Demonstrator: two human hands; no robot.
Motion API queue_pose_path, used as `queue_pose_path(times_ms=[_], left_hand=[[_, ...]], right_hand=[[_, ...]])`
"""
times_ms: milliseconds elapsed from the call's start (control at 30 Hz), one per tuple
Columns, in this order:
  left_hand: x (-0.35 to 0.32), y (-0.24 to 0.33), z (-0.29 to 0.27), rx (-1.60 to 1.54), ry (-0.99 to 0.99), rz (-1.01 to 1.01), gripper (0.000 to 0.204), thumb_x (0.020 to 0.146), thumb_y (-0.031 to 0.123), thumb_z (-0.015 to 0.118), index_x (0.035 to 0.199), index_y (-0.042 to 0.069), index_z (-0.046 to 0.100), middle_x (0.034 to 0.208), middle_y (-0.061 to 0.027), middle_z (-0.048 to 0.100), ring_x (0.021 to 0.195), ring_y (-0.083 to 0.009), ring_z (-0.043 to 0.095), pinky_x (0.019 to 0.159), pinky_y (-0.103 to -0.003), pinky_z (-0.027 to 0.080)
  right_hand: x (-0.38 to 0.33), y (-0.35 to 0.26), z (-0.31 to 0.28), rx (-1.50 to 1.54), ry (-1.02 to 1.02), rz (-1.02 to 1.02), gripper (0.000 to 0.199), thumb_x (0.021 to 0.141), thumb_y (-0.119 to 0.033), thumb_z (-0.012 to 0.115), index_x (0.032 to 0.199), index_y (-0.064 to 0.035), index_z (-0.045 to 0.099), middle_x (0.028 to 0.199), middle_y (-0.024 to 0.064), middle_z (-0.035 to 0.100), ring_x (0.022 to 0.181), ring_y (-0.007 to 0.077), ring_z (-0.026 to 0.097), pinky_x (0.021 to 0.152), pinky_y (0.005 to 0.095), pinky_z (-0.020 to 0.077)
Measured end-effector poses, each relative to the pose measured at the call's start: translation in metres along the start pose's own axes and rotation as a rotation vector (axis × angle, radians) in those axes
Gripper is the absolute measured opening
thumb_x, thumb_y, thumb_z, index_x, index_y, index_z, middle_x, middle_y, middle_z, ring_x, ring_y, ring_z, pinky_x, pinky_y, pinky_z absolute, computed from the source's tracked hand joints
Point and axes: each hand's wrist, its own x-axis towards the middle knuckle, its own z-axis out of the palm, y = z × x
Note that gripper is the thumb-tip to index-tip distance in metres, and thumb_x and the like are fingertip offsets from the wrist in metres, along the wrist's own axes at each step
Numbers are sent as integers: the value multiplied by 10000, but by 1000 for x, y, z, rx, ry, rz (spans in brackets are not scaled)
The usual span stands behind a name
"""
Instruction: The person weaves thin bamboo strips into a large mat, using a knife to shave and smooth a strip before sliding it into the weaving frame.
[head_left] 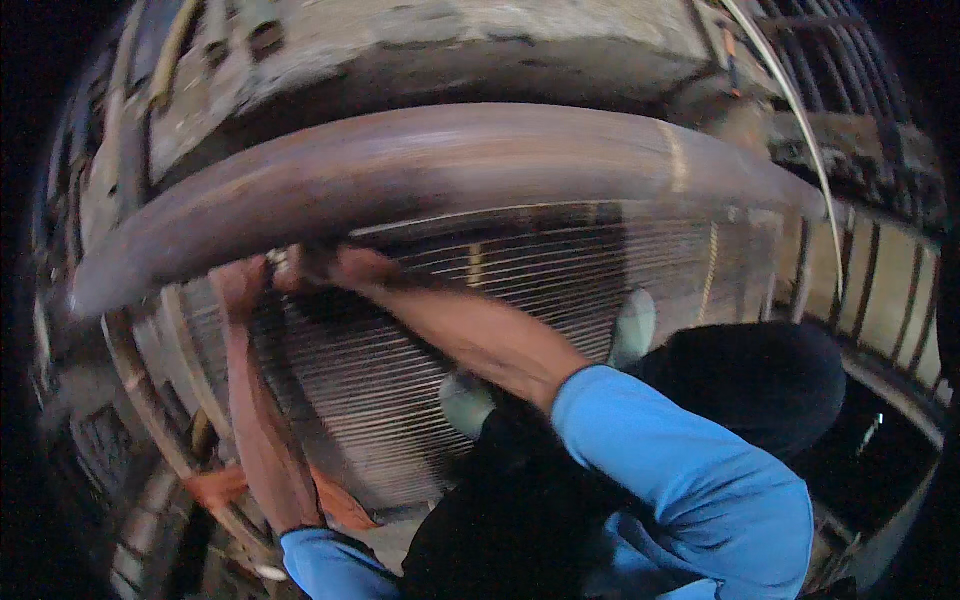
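Note:
A long, thick brown roller or pole (430,160), blurred, spans the view from left to right. Below it hangs a sheet of many thin parallel slats or strands (400,400), crossed by yellowish bands. At the sheet's upper left, under the roller, my left hand (240,285) is closed with its fingers curled. My right hand (345,268) reaches across beside it, also closed, its fingers partly lost in shadow and blur. A small pale bit shows between the two hands. What they grip is too blurred to make out.
Pale-covered feet (465,405) show against the sheet, below black-clad knees (755,385). An orange cloth (215,488) is tied round a wooden pole at lower left. A rough concrete ledge (480,45) lies behind the roller. A pale thin rod (800,110) curves down at right.

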Motion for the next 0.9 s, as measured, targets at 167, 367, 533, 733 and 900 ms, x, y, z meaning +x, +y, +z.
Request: queue_pose_path(times_ms=[167,367,533,733,900], left_hand=[[-1,6,-61,-529,159,-442,344,878,399,675,731,87,667,686,-65,676,533,-176,559,467,-346,394],[0,17,-139,-2024,-232,-860,328,894,184,621,1184,48,548,1039,-87,710,642,-104,559,492,-254,404],[-4,61,-122,-1964,-62,-636,458,899,84,624,1325,35,462,1215,-118,669,749,-122,610,548,-260,469],[6,71,-110,-1376,128,-419,495,855,18,693,1319,27,521,1095,-124,722,832,-139,677,687,-248,526],[9,72,-120,-1410,10,-617,431,849,28,709,1264,39,592,911,-103,759,884,-133,704,778,-259,532]], right_hand=[[-15,2,-34,315,9,-82,385,842,-275,633,1161,-58,631,1087,194,672,986,370,655,934,440,482],[-20,-37,-80,317,-112,41,369,807,-95,689,1168,-27,649,1159,156,678,1048,262,669,911,363,522],[-29,-42,-81,365,47,-103,278,831,-15,656,1104,-10,703,1144,115,699,962,218,687,863,309,528],[-26,-41,-80,442,62,-2,188,872,-22,623,1028,7,724,1027,110,734,919,147,674,812,281,526],[-27,-33,-78,367,146,78,226,848,-133,664,1048,-44,725,935,141,725,785,198,677,726,318,530]])
